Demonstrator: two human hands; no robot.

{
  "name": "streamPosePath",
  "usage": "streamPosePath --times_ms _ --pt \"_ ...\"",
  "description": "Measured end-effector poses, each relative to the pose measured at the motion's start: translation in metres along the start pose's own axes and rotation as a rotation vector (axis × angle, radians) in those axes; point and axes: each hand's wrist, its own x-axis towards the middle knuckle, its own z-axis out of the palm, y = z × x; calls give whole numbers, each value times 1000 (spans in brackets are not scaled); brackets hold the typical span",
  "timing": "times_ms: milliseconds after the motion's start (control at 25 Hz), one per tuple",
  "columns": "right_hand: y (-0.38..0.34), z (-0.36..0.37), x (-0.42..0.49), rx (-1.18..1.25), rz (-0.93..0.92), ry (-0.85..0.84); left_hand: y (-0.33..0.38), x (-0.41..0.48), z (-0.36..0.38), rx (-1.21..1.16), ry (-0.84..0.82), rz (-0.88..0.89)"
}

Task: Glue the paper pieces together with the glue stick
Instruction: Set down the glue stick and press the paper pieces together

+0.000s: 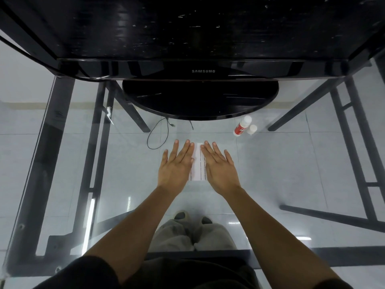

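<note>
White paper pieces [197,163] with lines of small print lie flat on the glass table, mostly covered by my hands. My left hand [176,163] lies flat, fingers straight, pressing on the left part of the paper. My right hand [218,165] lies flat the same way on the right part. Only a narrow strip of paper shows between them. The glue stick [241,126], white with a red label, stands uncapped at the far right of the hands. Its white cap [252,129] stands right beside it.
A black Samsung monitor [203,70] on a round black base [200,101] stands just beyond the paper. The glass table [291,163] shows its dark metal frame [58,142], a thin black cable [158,132] and the tiled floor below.
</note>
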Motion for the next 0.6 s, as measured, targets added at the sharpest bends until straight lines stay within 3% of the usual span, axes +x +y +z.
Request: streamPosePath --times_ms 600 --pt "-5 4 -4 -113 66 1 -2 0 6 -16 13 7"
